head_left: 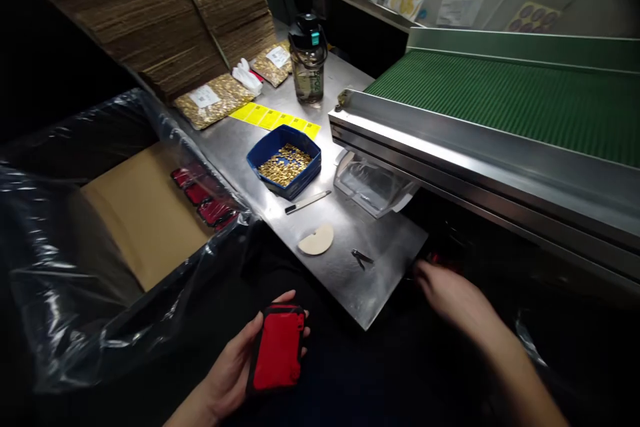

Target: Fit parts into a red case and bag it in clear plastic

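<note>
My left hand (233,363) holds a small red pouch with black trim (277,350) low in front of me, below the steel table's near edge. My right hand (447,293) reaches down to the right, under the table's corner, into a dark space where something red (436,258) shows by the fingertips; whether the fingers grip anything is hidden. On the steel table (370,280) sit a blue tray of small gold parts (285,161), a pen-like tool (307,202), a round cream disc (317,239) and a small black clip (361,257).
A cardboard box lined with clear plastic (135,213) at left holds several red pouches (203,203). Stacked flat cardboard (150,13), bags of gold parts (210,100), yellow labels (275,119) and a water bottle (307,57) stand behind. A green conveyor (515,93) runs at right, clear bags (373,183) beneath it.
</note>
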Tool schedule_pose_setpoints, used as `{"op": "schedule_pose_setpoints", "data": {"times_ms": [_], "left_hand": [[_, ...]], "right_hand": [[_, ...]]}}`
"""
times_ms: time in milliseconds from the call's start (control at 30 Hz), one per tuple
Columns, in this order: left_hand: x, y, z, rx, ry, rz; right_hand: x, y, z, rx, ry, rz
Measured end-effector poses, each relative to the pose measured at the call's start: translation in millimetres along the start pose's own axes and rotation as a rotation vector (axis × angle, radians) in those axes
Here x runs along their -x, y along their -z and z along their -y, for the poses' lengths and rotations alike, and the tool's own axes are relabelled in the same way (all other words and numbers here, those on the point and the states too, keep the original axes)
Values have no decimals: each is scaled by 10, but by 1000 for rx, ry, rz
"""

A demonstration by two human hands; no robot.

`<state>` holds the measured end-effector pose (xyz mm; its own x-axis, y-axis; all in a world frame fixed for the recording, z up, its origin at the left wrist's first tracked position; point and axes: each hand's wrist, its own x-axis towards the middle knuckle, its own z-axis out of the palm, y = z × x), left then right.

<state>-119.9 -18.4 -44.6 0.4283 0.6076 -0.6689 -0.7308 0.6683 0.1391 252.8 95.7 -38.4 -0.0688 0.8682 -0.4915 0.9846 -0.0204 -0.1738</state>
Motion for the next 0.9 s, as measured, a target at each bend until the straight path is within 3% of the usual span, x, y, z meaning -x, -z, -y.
{"op": "schedule_pose_setpoints", "data": {"times_ms": [67,133,300,400,533,600,667,767,900], "left_hand": [[12,34,-38,-15,-21,9],[-5,34,-66,-29,-32,5],[-54,-49,-92,-65,-56,23],[-27,-53,-95,-84,-94,21],[101,68,-171,-192,-181,-65],[208,185,-258,-315,-228,-152],[333,323,-358,-422,-261,-234],[511,519,-455,-480,-258,-302],[663,703,-415,-485,-232,-347]], "right_hand": [[39,-218,-501,130,-65,-8],[-4,-488,-842,250,-44,-53],[-221,-1007,-1210,726,300,-231],[-257,-1112,-1403,704,371,-288],[-88,-1038,-1519,469,588,-295],[110,-914,-1306,337,728,-168],[360,-746,-842,238,811,24],[699,-485,180,95,768,317],[848,-349,1468,162,702,467]]}}
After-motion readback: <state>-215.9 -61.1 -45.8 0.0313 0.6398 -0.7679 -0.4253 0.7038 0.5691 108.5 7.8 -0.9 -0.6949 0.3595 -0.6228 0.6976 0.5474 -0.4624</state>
